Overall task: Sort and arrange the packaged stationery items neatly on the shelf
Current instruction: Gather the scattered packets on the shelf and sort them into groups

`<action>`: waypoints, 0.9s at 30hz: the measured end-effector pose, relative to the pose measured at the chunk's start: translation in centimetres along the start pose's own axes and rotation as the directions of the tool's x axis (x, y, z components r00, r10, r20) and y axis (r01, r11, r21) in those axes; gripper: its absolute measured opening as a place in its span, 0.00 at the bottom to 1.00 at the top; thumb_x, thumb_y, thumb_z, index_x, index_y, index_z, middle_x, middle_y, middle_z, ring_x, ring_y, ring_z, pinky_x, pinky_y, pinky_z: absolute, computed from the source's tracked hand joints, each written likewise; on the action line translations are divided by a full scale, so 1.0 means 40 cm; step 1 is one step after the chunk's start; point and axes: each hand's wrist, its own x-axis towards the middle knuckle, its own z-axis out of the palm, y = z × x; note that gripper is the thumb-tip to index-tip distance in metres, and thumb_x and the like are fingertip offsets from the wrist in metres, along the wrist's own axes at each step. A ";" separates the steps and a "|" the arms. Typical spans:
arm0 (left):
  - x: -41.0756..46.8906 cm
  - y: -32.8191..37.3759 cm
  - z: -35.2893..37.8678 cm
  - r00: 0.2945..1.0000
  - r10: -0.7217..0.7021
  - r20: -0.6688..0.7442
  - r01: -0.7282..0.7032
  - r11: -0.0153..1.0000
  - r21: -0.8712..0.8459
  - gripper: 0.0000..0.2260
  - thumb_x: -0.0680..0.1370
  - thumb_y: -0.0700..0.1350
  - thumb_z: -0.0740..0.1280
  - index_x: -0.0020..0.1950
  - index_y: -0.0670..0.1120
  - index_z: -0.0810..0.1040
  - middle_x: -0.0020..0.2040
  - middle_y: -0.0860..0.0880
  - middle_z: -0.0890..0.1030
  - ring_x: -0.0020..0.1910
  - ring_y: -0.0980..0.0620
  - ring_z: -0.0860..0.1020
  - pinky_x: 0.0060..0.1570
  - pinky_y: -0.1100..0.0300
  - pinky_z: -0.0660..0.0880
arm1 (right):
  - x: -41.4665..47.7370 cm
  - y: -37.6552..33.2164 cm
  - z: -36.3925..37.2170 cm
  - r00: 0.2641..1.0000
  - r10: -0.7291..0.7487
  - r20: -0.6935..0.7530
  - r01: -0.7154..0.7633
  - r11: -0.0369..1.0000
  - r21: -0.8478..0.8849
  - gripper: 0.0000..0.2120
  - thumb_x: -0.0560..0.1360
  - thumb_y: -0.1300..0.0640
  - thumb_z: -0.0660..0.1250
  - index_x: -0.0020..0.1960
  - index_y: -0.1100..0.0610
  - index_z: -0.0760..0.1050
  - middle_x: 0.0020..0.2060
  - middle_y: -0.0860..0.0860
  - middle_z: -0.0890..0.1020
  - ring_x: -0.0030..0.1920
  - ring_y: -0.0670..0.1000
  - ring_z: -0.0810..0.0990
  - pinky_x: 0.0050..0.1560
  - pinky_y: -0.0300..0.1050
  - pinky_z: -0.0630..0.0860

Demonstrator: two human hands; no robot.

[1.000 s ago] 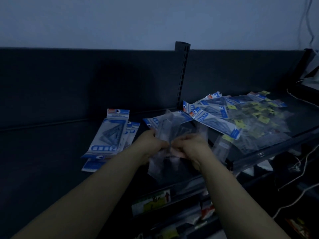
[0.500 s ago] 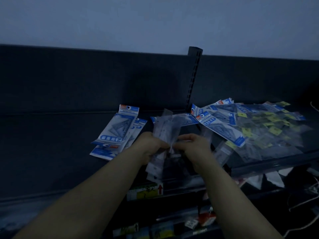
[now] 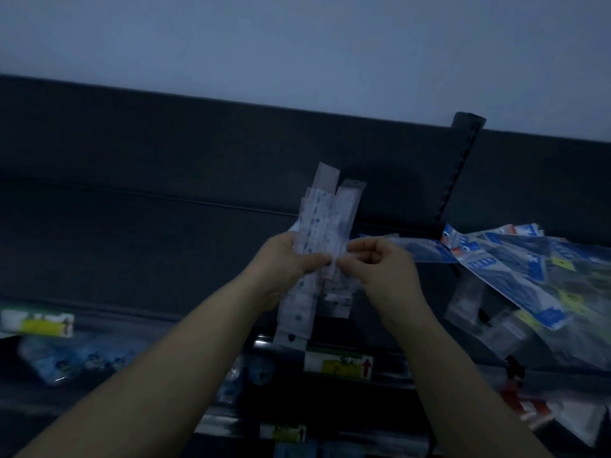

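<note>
Clear plastic, fanned and uneven: a bundle (image 3: 325, 223) of narrow stationery packets stands upright in mid-air in front of the shelf (image 3: 148, 269), at the centre of the view. The left hand (image 3: 287, 262) grips it from 9 o'clock, thumb laid across the front. The right hand (image 3: 383, 272), fingers curled, pinches its edge from 3 o'clock. The packets' ends sit at different heights, top and bottom, so the squaring-up looks unfinished.

At 3 o'clock of the hands a pile (image 3: 535, 272) of blue-printed and clear packets sprawls across the shelf, overlapping at all angles and spilling over the front lip. It looks unsorted. A slotted post (image 3: 461, 173) rises at 1 o'clock, and a yellow label (image 3: 339, 363) marks the shelf front at 6 o'clock.

Judged from this, the job is at an early stage: 1 kind is gathered in hand but not set down, no tidy row shows on the shelf, and the bulk of the stock waits in the pile.
</note>
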 end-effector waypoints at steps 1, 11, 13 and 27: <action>-0.002 0.001 -0.025 1.000 -0.011 -0.021 0.010 0.999 -0.036 0.14 0.73 0.39 0.73 0.58 0.40 0.79 0.50 0.43 0.84 0.46 0.48 0.84 0.42 0.57 0.81 | 0.003 -0.011 0.025 1.000 -0.022 0.013 0.023 0.999 -0.022 0.08 0.70 0.63 0.74 0.47 0.57 0.77 0.37 0.50 0.79 0.36 0.43 0.79 0.33 0.31 0.75; -0.081 0.059 -0.454 0.966 -0.028 -0.258 -0.016 0.986 -0.166 0.16 0.73 0.35 0.72 0.59 0.35 0.76 0.51 0.37 0.83 0.41 0.43 0.83 0.35 0.51 0.82 | 0.028 -0.169 0.452 0.962 -0.150 0.228 0.162 0.986 -0.033 0.08 0.68 0.64 0.75 0.44 0.56 0.77 0.40 0.54 0.81 0.40 0.49 0.80 0.43 0.43 0.80; -0.105 0.069 -0.561 0.953 -0.024 -0.301 -0.022 0.989 -0.146 0.16 0.73 0.35 0.72 0.59 0.35 0.76 0.49 0.37 0.83 0.38 0.45 0.83 0.32 0.53 0.81 | 0.020 -0.199 0.557 0.949 -0.157 0.275 0.162 0.987 0.003 0.08 0.68 0.64 0.74 0.45 0.57 0.78 0.40 0.54 0.81 0.41 0.50 0.81 0.44 0.45 0.81; -0.223 0.042 -1.233 0.872 -0.034 -0.487 0.043 0.999 0.006 0.15 0.73 0.39 0.73 0.58 0.39 0.78 0.49 0.39 0.84 0.43 0.44 0.83 0.42 0.51 0.81 | -0.073 -0.334 1.227 0.873 -0.183 0.453 0.152 0.983 0.103 0.10 0.69 0.65 0.75 0.49 0.60 0.78 0.43 0.57 0.83 0.45 0.54 0.83 0.49 0.46 0.81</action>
